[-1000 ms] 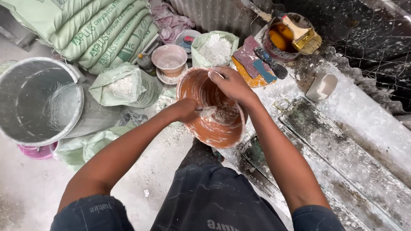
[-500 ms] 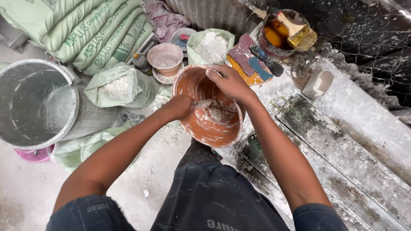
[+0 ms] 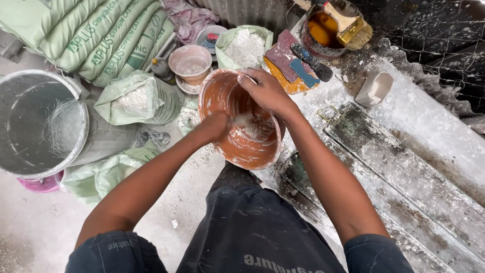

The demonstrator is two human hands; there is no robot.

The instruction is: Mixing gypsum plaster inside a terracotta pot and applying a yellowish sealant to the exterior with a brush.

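Observation:
An orange bowl (image 3: pixel 222 96) smeared with white plaster sits in front of my knees. My right hand (image 3: pixel 265 91) grips its far rim, fingers curled over the edge. My left hand (image 3: pixel 214 126) is inside the bowl, closed on a small tool whose plaster-covered blade (image 3: pixel 242 120) reaches into the white mix (image 3: pixel 257 129) at the bottom. The tool's handle is hidden in my fist.
Open bags of white powder (image 3: pixel 136 98) (image 3: pixel 245 45) lie left and behind the bowl, stacked green sacks (image 3: pixel 86 35) beyond. A large metal bucket (image 3: pixel 43 124) stands at left. A small pink bowl (image 3: pixel 189 60), scrapers (image 3: pixel 303 63), a tin with brush (image 3: pixel 333 25) and long plaster-coated moulds (image 3: pixel 399 167) lie around.
My left hand has shifted a little inside the bowl with the tool. My right hand keeps its hold on the rim. The view has tilted slightly.

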